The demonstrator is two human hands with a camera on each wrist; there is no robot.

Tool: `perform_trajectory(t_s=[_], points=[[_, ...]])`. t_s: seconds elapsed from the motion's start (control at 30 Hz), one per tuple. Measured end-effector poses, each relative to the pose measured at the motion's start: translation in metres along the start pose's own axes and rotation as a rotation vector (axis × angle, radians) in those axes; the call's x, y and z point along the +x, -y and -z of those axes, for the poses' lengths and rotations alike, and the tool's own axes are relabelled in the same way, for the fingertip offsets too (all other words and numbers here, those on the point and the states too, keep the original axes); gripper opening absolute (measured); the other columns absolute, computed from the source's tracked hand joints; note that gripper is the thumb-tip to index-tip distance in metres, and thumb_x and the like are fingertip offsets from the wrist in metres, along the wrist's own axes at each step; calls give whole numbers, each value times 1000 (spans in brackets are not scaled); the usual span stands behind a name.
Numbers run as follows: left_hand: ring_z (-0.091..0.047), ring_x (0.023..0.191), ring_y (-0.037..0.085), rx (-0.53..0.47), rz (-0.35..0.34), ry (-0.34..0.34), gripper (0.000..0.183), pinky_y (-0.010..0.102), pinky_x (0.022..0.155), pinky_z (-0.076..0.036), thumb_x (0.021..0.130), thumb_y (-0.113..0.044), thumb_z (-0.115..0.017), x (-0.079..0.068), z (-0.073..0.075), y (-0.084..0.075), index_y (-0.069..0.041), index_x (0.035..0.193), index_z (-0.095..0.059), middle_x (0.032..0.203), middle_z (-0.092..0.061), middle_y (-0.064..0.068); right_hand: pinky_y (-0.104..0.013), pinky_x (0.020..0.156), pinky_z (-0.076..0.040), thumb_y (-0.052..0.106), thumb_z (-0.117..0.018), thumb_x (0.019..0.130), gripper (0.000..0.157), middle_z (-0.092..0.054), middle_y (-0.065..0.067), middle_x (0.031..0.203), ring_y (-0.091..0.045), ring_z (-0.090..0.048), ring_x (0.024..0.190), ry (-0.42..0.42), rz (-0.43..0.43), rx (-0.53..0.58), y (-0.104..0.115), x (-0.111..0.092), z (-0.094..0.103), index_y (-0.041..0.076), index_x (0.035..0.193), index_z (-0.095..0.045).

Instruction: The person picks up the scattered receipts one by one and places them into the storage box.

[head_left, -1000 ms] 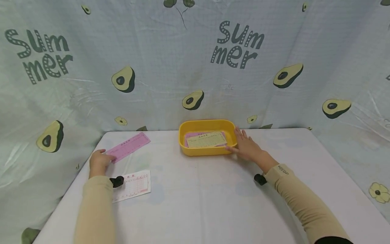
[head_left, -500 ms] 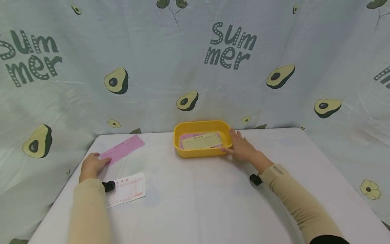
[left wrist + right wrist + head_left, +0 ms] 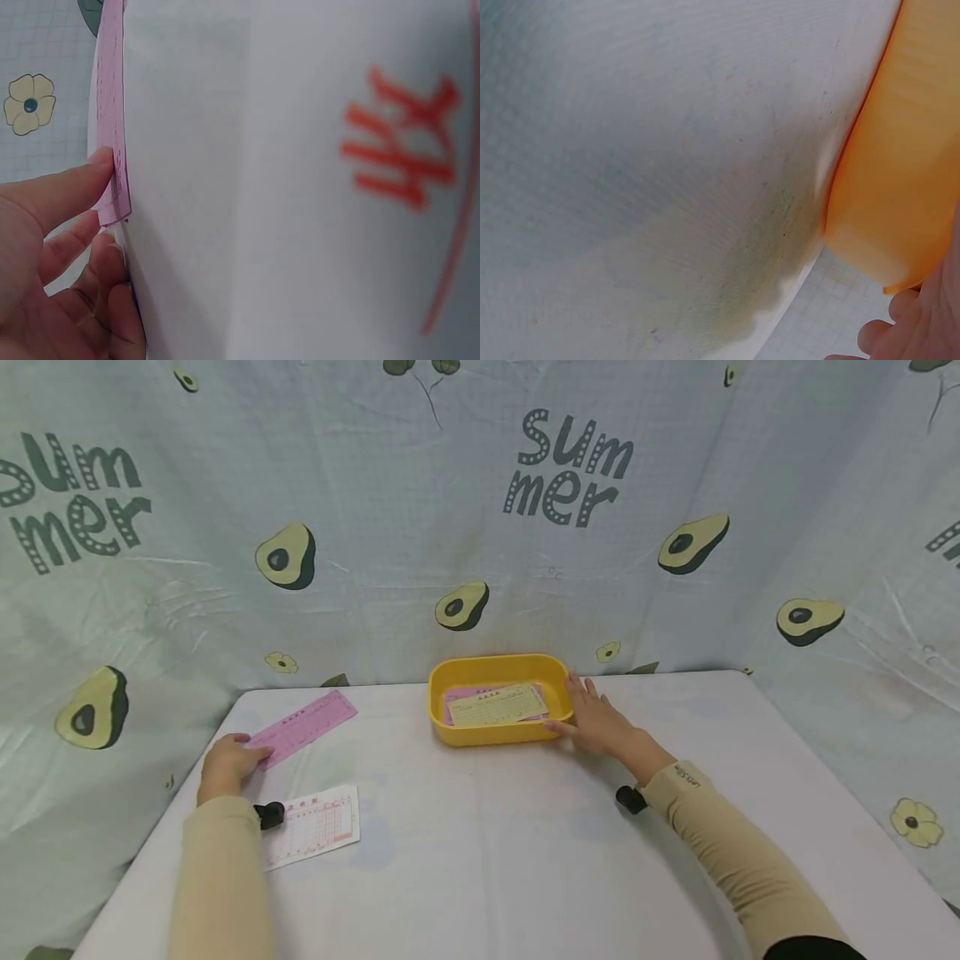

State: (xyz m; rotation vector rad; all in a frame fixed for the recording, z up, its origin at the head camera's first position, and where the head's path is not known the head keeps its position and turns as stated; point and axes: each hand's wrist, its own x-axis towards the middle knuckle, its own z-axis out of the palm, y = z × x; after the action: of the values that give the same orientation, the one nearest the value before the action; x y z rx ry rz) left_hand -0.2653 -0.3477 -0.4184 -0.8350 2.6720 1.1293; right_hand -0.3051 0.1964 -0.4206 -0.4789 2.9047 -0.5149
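Note:
At the left of the table in the head view, my left hand (image 3: pixel 225 767) pinches the near end of a pink printed paper slip (image 3: pixel 303 727). The left wrist view shows the thumb (image 3: pixel 71 191) on top of the slip, with curled fingers lower down at the table's edge. A yellow plastic tray (image 3: pixel 498 737) stands at the back middle, holding a pale yellow slip (image 3: pixel 498 706) over pink paper (image 3: pixel 459 695). My right hand (image 3: pixel 603 722) touches the tray's right end, fingers extended and thumb at its front corner. The right wrist view shows only part of that hand.
A white sheet with red print (image 3: pixel 318 825) lies near my left wrist, partly hidden by a black wrist device (image 3: pixel 270 815). The white table (image 3: pixel 480 860) ends at the back against a hanging cloth (image 3: pixel 375 610) printed with avocados.
The head view has shifted slightly, so everything sits a little further left. Both hands keep nearly the same places on the pink slip and the tray.

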Motion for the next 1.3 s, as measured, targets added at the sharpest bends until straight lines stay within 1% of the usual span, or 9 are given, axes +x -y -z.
perform_trajectory(t_s=[0.3,0.53,0.67,0.87,1.0,1.07,1.17,1.23,1.3], points=[[-37,130,51,-34,-4,-9,55,61,114,-30,104,-17,-56,-2,3,-1,15,145,-38,149,-35,38,-61,122,-8,60,-52,102,103,7,-22,169,-44,4,154,-5,6,-31,3,3,4,-5,161,2],[-44,112,47,-30,-132,-68,47,57,103,-37,98,-10,-59,5,4,2,17,133,-45,136,-44,39,-62,121,-8,59,-52,102,103,7,-23,169,-45,4,154,-17,5,-29,2,3,6,-6,161,1],[-45,111,47,-52,-153,-84,47,58,103,-38,97,-7,-59,8,4,6,17,135,-45,134,-45,39,-62,121,-7,57,-52,103,101,7,-24,169,-46,3,153,-20,15,-24,0,2,4,-8,160,0],[-55,106,42,-104,-155,-102,51,47,87,-47,98,-3,-58,12,6,8,14,143,-42,127,-53,38,-63,121,-9,56,-52,103,100,5,-25,168,-47,2,153,-21,9,-17,1,-2,2,-9,160,-1],[-52,120,45,-155,-111,-102,54,52,100,-47,101,-2,-56,14,6,6,10,149,-37,139,-48,38,-64,121,-9,56,-53,103,100,4,-25,168,-48,1,153,-28,7,-18,2,-1,2,-9,160,-2],[-51,122,44,-161,-100,-106,54,52,101,-47,101,-3,-56,14,6,6,9,151,-37,142,-47,38,-64,121,-9,56,-53,103,101,4,-25,169,-48,1,153,-27,4,-22,2,-1,2,-9,160,-1],[-61,106,35,-175,-102,-115,54,38,84,-54,101,-4,-58,14,7,8,9,150,-39,139,-50,37,-63,121,-9,59,-52,102,102,5,-23,169,-47,1,153,-22,-3,-20,2,1,0,-7,161,0],[-64,86,22,-201,-110,-112,56,27,68,-53,100,-3,-59,13,8,9,9,151,-38,137,-52,37,-64,121,-9,60,-51,102,103,5,-24,169,-47,1,153,-19,-4,-18,1,2,-1,-7,161,0],[-60,69,10,-241,-114,-104,58,20,57,-49,100,-2,-59,11,8,11,9,152,-37,137,-52,37,-63,121,-8,61,-50,102,103,6,-23,169,-47,2,153,-13,-5,-14,1,2,-2,-7,161,1]])
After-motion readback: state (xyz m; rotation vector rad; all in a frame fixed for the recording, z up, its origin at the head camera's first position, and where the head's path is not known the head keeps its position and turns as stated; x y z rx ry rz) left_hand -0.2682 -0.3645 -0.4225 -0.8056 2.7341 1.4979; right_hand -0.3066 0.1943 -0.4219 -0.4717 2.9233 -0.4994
